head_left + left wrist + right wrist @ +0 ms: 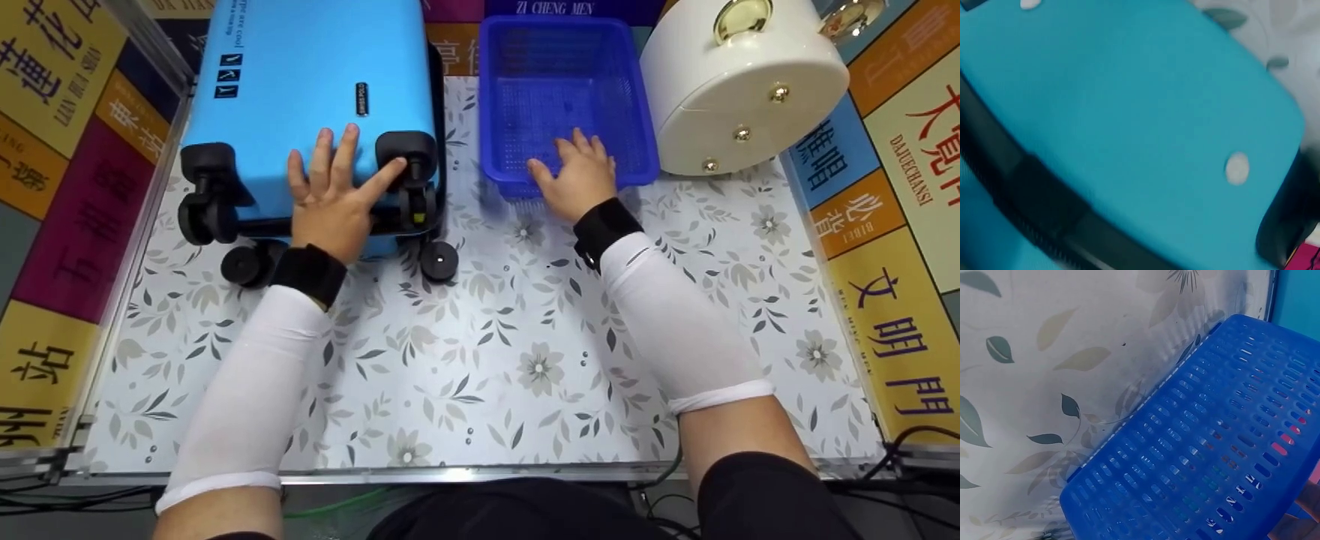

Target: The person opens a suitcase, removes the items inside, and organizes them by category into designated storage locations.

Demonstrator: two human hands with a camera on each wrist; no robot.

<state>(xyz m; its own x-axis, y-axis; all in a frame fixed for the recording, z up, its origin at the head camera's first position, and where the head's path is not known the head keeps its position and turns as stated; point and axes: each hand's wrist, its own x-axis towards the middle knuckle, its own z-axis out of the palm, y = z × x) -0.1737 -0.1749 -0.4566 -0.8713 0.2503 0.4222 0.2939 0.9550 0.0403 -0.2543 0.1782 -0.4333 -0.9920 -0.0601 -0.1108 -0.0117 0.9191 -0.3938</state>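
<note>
Both of your hands had only just made contact: left hand (pixel 330 196) spread flat on the light-blue hard-shell suitcase (pixel 300 90), right hand (pixel 581 174) open-fingered on the empty blue perforated plastic basket (pixel 637 105), nothing lifted yet.

From the head view I lose the far end of the suitcase (pixel 300 97) past the top edge — the basket (pixel 559 90) and the white case (pixel 739 82) are cut there too. My left hand (pixel 334 191) covers part of the suitcase's near end, and my right hand (pixel 577 176) hides the basket's near rim. The left wrist view is blurred — only teal shell (pixel 1145 112) and a dark band. In the right wrist view just a sliver of fingers (pixel 1303 517) shows at the corner.
</note>
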